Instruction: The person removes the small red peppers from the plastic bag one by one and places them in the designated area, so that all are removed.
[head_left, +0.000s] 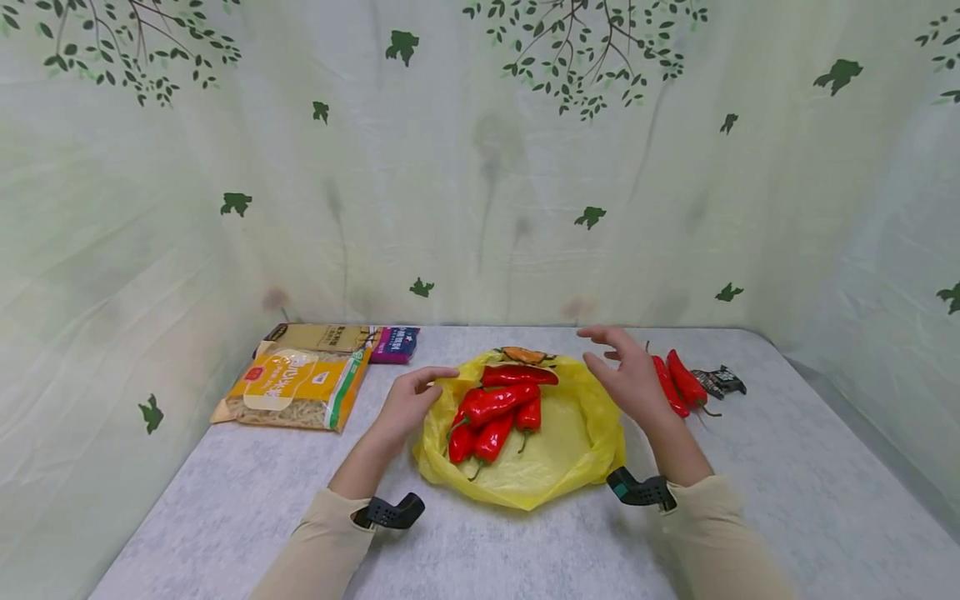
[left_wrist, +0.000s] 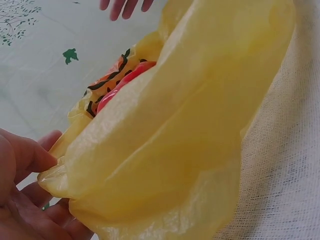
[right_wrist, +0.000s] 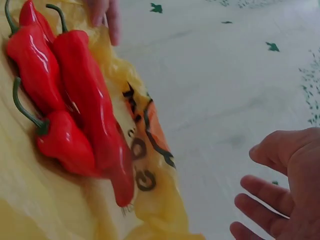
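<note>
A yellow plastic bag [head_left: 566, 433] lies spread open on the table, its rim rolled down in a ring. Several glossy red peppers [head_left: 498, 404] with green stems are heaped in its left and back part. At the bag's left rim is my left hand [head_left: 408, 402]; in the left wrist view its thumb and fingers [left_wrist: 40, 157] pinch the edge of the plastic. My right hand [head_left: 633, 379] is held just off the bag's right rim, fingers spread and nothing in them. The bag's printed edge [right_wrist: 150, 135] shows near it in the right wrist view.
Two more red peppers [head_left: 684, 383] lie right of the right hand, beside a small black packet [head_left: 720, 382]. At the back left are an orange-and-clear food pack [head_left: 296, 387], a tan packet [head_left: 322, 336] and a purple one [head_left: 395, 343]. A leaf-printed curtain [head_left: 465, 167] surrounds the table.
</note>
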